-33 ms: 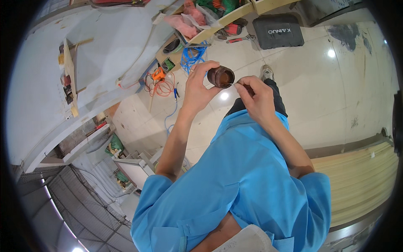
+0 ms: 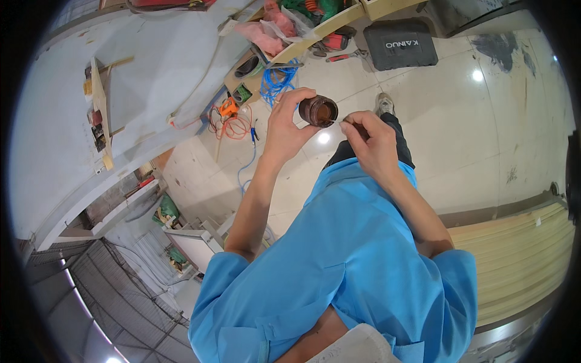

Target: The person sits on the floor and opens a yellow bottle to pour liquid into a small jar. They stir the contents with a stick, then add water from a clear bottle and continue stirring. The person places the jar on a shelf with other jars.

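Observation:
My left hand (image 2: 289, 127) is wrapped round a small dark brown jar (image 2: 310, 111), tilted so that its open mouth faces toward my right hand. A brownish substance (image 2: 325, 114) shows inside the mouth. Just beside the rim, my right hand (image 2: 376, 145) pinches a thin pale stick (image 2: 334, 122) between thumb and forefinger. The stick's tip reaches the lower edge of the jar's mouth; whether it touches the contents I cannot tell. Something dark shows within the curled fingers of the right hand, too shaded to name.
On the tiled floor lie a black tool case (image 2: 400, 45), an adjustable wrench (image 2: 348, 56), a coiled blue hose (image 2: 278, 81) and an orange power tool (image 2: 228, 107) with its cord. Long pale boards (image 2: 514, 254) are stacked at the right. A pale work surface (image 2: 154, 72) stands left.
My right hand has shifted very slightly to the right, away from the jar. The left hand and the jar stay in place.

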`<state>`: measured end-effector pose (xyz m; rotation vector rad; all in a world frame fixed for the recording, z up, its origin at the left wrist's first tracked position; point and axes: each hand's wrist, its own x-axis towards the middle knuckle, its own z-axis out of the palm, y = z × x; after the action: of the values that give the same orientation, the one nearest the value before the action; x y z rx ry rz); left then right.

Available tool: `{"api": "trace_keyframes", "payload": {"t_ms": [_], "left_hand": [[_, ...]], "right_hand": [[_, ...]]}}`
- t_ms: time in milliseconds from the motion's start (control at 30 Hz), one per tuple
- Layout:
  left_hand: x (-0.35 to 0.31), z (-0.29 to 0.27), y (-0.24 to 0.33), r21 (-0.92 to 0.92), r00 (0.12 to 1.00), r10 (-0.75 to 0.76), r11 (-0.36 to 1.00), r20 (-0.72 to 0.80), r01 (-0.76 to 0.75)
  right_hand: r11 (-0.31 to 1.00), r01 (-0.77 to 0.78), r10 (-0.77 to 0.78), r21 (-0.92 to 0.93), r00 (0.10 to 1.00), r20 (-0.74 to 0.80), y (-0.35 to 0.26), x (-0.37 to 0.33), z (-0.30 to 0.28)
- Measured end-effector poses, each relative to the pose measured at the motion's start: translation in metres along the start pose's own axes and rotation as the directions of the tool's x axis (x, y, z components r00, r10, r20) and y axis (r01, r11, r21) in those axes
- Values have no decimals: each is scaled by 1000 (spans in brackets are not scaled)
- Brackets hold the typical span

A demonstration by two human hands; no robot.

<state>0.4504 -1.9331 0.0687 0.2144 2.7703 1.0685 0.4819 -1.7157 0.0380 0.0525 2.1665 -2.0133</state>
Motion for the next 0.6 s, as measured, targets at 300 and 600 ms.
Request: {"api": "trace_keyframes", "payload": {"t_ms": [300, 600], "left_hand": [[8, 18, -10, -231, 980, 29, 973, 198, 18], [21, 26, -57, -502, 829, 147, 846, 540, 177]], "right_hand": [[989, 10, -13, -149, 1000, -16, 0, -20, -15], [847, 158, -321, -507, 913, -252, 14, -40, 24]]}}
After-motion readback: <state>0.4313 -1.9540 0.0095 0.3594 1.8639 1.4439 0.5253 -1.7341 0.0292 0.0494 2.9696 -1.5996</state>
